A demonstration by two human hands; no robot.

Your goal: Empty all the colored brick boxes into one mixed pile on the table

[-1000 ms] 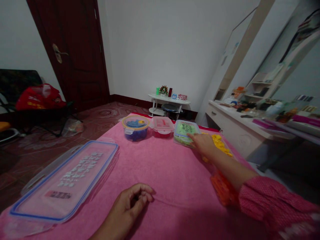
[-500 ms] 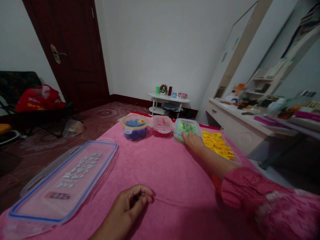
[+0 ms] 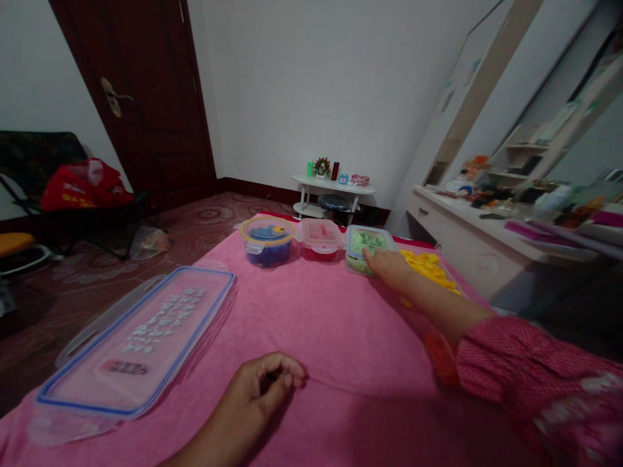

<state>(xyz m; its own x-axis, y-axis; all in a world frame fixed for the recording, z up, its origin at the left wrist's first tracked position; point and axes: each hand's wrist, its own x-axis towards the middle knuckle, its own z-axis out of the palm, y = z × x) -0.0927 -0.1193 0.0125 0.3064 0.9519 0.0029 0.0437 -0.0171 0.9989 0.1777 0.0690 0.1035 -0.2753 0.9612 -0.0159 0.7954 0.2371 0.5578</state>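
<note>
My right hand (image 3: 389, 267) reaches far across the pink cloth (image 3: 321, 324) and rests its fingers on the lid of a clear box of green pieces (image 3: 366, 243). Beside and under my wrist lie yellow pieces (image 3: 431, 267) in a clear tray, with orange pieces (image 3: 440, 357) nearer me under my forearm. My left hand (image 3: 257, 392) lies loosely curled on the cloth near the front edge, with nothing visible in it. A large clear lid with a blue rim (image 3: 141, 340) lies to its left.
A round tub of blue pieces (image 3: 267, 241) and a small box of red pieces (image 3: 320, 239) stand in a row left of the green box. Beyond are a white side table (image 3: 333, 194), a dark door (image 3: 146, 97), and a cluttered dresser (image 3: 487, 220) on the right.
My right hand slid slightly left onto the green box lid, then stayed there. The view shifted a little. My left hand has not moved.
</note>
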